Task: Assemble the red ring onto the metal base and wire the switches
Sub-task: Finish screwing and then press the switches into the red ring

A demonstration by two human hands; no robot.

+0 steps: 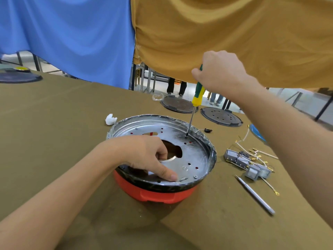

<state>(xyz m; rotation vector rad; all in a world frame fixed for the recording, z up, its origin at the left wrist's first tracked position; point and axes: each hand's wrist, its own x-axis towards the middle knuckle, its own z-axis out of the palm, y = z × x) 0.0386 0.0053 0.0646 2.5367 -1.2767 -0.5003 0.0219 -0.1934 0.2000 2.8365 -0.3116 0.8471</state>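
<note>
— Where's the base sitting?

— The metal base [191, 156] lies like a shallow dish on top of the red ring [155, 193], near the middle of the bench [54, 127]. Clear film wraps its rim.

— What's in the dish?

— A few screws, and the tip of my screwdriver [195, 101]. My right hand [221, 71] is wrapped tight round the green-and-yellow handle, shaft almost upright, tip on a screw by the far rim.

— And your other hand?

— My left hand [149, 156] holds the base: fingers hooked into the big centre cut-out, thumb pressed flat on the plate towards the near rim.

— The switches?

— The grey switches [248, 164] lie clustered to the right of the base, their white wires trailing towards the bench's right edge. A thin silver tool [255, 195] lies just nearer me. A white wad [110, 119] sits just beyond the base's far left rim.
</note>
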